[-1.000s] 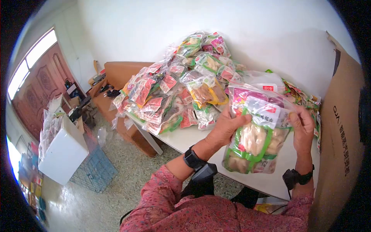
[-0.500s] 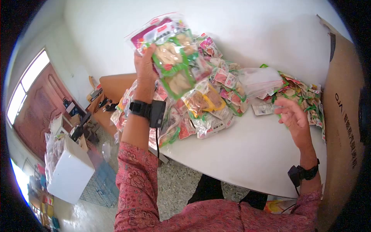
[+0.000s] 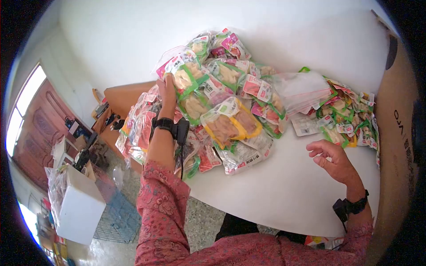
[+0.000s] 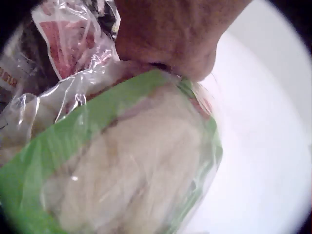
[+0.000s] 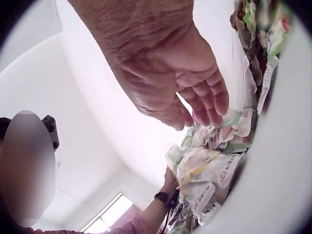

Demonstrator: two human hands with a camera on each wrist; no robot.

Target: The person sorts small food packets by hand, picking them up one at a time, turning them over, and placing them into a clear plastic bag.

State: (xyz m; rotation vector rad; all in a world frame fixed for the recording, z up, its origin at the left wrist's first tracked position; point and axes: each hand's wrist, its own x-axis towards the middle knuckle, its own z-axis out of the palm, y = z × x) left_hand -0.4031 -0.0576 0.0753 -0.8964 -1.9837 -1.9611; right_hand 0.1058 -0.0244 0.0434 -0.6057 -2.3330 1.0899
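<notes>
At the upper left of the pile, my left hand (image 3: 167, 95) grips the edge of a clear bag of green-edged packs with pale contents (image 3: 184, 80). In the left wrist view the hand (image 4: 170, 34) is at the bag's edge, and a green-bordered pack (image 4: 131, 161) fills the front; the fingertips are hidden. The bag lies against the heap of bagged packs (image 3: 226, 73). My right hand (image 3: 333, 160) hovers over the white table (image 3: 266, 195) with fingers loosely bent and nothing held; the right wrist view shows this hand (image 5: 170, 73) with its palm bare.
A second heap of loose small packs (image 3: 346, 111) lies at the table's right, beside empty-looking clear bags (image 3: 301, 91). A tall cardboard sheet (image 3: 397, 133) stands at the right edge. A brown bench (image 3: 128, 91) is behind the pile; a white box (image 3: 82, 204) stands at left.
My left hand has carried the bag from in front of me, up and left, then down onto the pile. My right hand has let go of the bag and moved lower over the table.
</notes>
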